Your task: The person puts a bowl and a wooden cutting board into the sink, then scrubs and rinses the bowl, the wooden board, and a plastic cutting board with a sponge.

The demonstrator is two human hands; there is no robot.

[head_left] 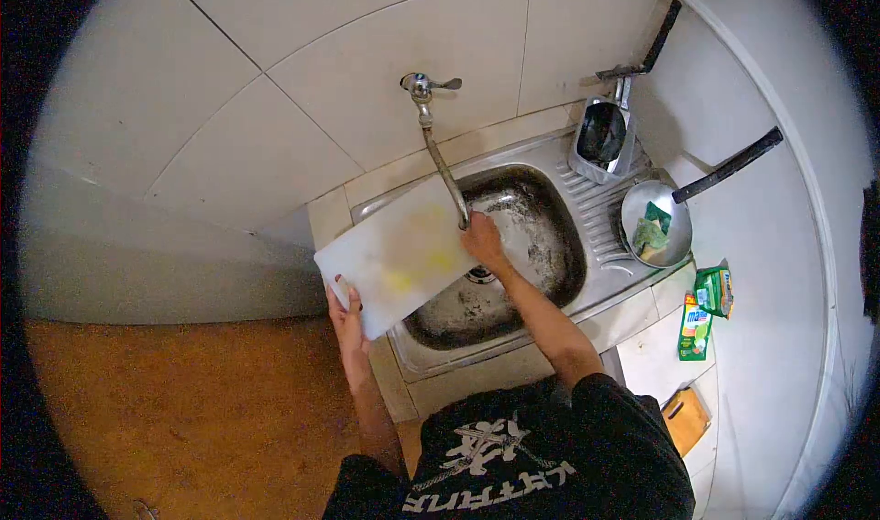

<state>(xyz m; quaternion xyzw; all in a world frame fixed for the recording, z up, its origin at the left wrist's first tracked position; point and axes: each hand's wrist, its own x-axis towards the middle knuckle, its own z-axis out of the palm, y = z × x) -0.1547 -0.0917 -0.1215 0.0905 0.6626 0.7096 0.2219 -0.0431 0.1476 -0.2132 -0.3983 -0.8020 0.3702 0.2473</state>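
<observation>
A white cutting board (385, 254) with yellow stains is held tilted over the left part of the metal sink (541, 272). My left hand (346, 316) grips its lower left corner, with the thumb by the handle slot. At the board's right edge, my right hand (482, 239) is closed, its fingertips hidden. The curved spout of the tap (442, 167) comes down right beside that hand. I cannot make out any running water.
On the drainboard stand a clear plastic container (579, 158) holding a dark pan and a metal pan (680, 236) with a green sponge (653, 231) in it. Green packets (695, 327) and an orange-yellow item (686, 421) lie at the right. Black pan handles (729, 167) jut toward the wall.
</observation>
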